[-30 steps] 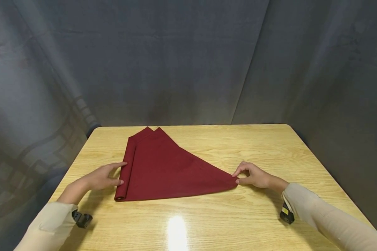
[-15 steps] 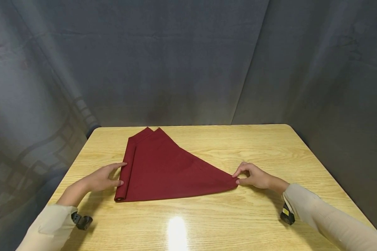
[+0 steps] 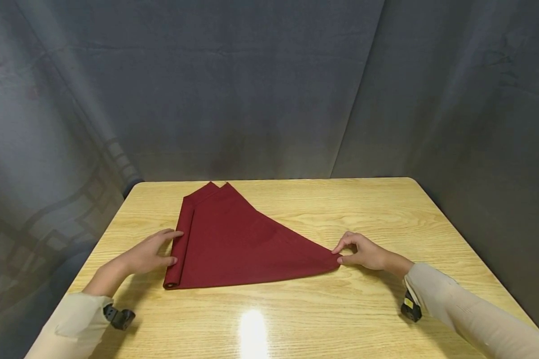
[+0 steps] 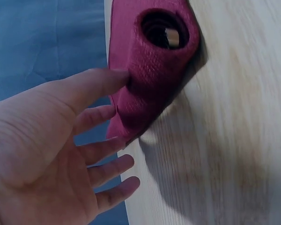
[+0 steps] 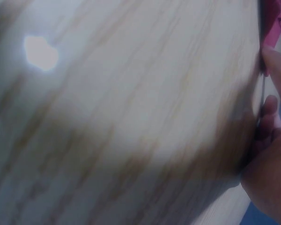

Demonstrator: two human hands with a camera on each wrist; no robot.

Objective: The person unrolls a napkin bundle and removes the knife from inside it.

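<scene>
A dark red napkin (image 3: pixel 238 244) lies on the wooden table (image 3: pixel 341 209), folded into a triangle with its left edge rolled into a tube (image 4: pixel 161 56). My left hand (image 3: pixel 170 247) rests against that roll, fingers nearly straight, thumb and fingertips touching its side; the left wrist view shows the left hand (image 4: pixel 98 117) spread beside the roll's open end. My right hand (image 3: pixel 338 253) pinches the napkin's pointed right corner between thumb and index finger. In the right wrist view only the corner tip (image 5: pixel 273 21) and part of the right hand (image 5: pixel 274 140) show.
A grey cloth backdrop (image 3: pixel 269 89) hangs behind and around the table. The table's rounded far corners and front edge are in view. A bright light reflection (image 3: pixel 253 331) sits on the near tabletop. Bare wood (image 5: pixel 131 117) lies right of the napkin.
</scene>
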